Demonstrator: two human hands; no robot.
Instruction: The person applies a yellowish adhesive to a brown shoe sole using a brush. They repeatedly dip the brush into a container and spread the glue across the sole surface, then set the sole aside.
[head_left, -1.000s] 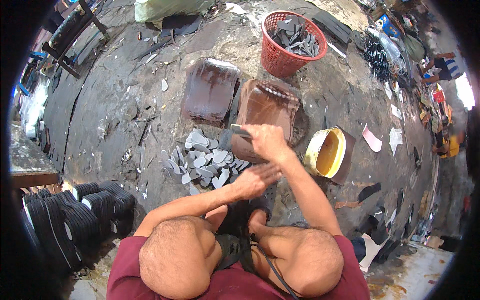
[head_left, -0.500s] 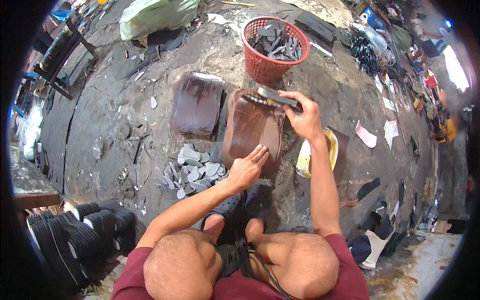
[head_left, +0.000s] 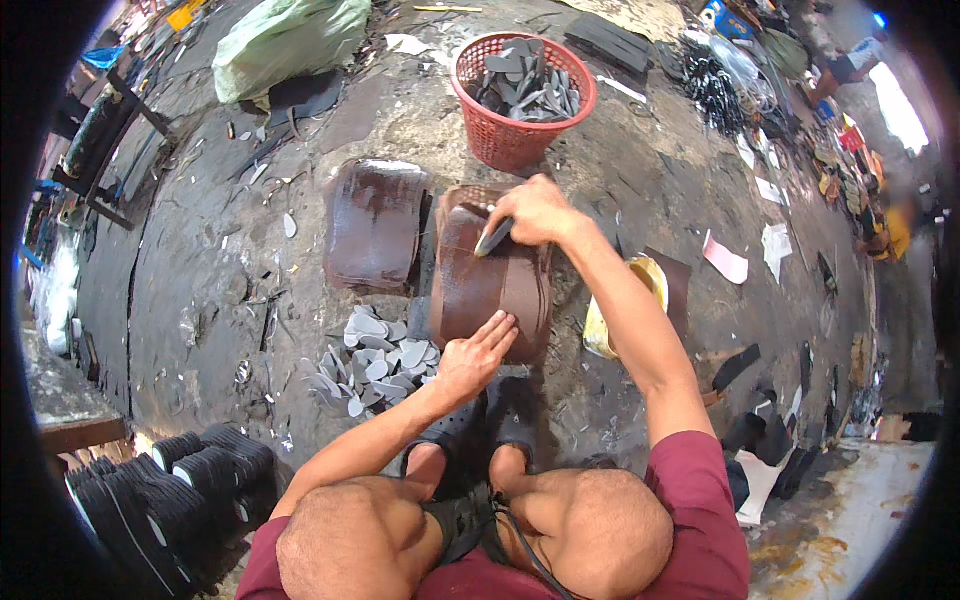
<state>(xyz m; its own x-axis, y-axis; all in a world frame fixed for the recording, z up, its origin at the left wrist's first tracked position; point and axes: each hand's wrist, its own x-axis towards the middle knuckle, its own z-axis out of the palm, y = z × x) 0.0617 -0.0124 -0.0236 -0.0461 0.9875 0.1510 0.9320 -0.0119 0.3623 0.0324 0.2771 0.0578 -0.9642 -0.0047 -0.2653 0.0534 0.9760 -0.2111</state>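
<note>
In front of my feet lies a stack of brown sheets [head_left: 470,295], its top sheet shiny and wet-looking in part. My left hand [head_left: 480,358] rests on the near end of this stack, fingers stretched out and holding nothing. Above its far half, my right hand [head_left: 535,213] grips a flat dark tool [head_left: 494,238] with a pale edge, tilted down against the top sheet. My fingers cover most of that tool, so its exact kind is unclear. To the right, partly behind my right forearm, stands a white tub [head_left: 598,328] smeared with something yellow.
A second brown stack [head_left: 375,225] lies left of mine. Nearer me is a pile of grey teardrop-shaped pieces [head_left: 375,360]. A red basket [head_left: 510,146] of similar pieces stands beyond. Black soles [head_left: 130,510] are bundled at lower left; a pink scrap [head_left: 725,258] lies right.
My right hand has come nearer and to the left with the tool, from the stack's far right corner onto its top sheet. My left hand stays on the near end.
</note>
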